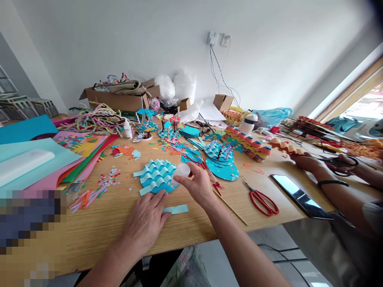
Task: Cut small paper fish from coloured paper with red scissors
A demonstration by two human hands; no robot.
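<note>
In the head view a blue paper disc [152,184] lies on the table with wavy light-blue paper strips [158,164] across it. My right hand [197,184] is closed around a small white bottle [182,170], its round base towards me, tilted over the disc's right edge. The bottle's tip is hard to make out. My left hand [149,213] rests flat, fingertips on the disc's near edge. Beside its thumb lies a loose light-blue paper strip [177,209], partly covered by the hand.
Red-handled scissors [263,202], a wooden stick [231,208] and a phone [299,195] lie to the right. Another person's hands [311,165] work with black scissors [341,164] there. Coloured paper sheets [62,153] and scraps [109,179] are at left; a cardboard box [116,99] stands behind.
</note>
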